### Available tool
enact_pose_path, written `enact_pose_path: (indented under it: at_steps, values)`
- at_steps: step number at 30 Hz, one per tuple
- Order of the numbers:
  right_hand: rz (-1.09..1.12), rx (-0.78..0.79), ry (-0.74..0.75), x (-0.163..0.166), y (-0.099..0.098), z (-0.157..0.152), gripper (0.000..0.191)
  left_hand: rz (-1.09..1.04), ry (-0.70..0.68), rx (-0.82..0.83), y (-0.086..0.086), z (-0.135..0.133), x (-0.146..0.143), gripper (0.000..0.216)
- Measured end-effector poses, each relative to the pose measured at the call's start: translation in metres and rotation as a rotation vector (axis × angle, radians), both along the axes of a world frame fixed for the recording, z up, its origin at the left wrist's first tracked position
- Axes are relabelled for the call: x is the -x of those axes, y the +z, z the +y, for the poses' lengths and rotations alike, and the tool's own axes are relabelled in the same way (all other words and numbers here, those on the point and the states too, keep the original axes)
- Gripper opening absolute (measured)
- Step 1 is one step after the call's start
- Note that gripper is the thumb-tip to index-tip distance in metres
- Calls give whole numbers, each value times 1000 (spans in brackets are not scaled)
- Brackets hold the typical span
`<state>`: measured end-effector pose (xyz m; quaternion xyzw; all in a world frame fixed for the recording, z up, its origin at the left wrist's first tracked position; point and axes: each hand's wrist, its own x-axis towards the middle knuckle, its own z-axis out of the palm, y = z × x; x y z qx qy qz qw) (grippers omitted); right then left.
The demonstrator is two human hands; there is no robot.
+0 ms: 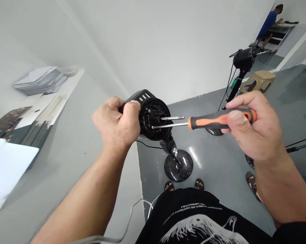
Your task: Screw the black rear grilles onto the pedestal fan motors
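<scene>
The left hand (118,123) grips the black motor housing (156,105) by its left edge, likely steadying it against twist; the right hand (257,127) wraps the screwdriver (209,120), tip meeting the housing's face below the shaft (172,118) (bare, threaded-ended); a stand (168,144) carries the housing.

Wht wall (183,44), gry flr (216,162) w/ glare (195,157), beige stool (263,78) at rt.

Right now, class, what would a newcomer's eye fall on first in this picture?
The orange-and-grey screwdriver in the right hand, right of centre, stands out most. Its tip reaches the black vented housing near the middle, gripped by the left hand. Below, a glossy round base stands on the grey floor.
</scene>
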<state>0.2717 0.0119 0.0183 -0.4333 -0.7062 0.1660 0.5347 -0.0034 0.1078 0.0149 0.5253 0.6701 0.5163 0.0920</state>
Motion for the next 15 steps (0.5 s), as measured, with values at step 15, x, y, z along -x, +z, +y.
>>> enact_pose_path:
  at_steps: [15]
  values:
    - [-72,-78,102,-2,3,3,44,-24,-2,-18,-1,1,0,21]
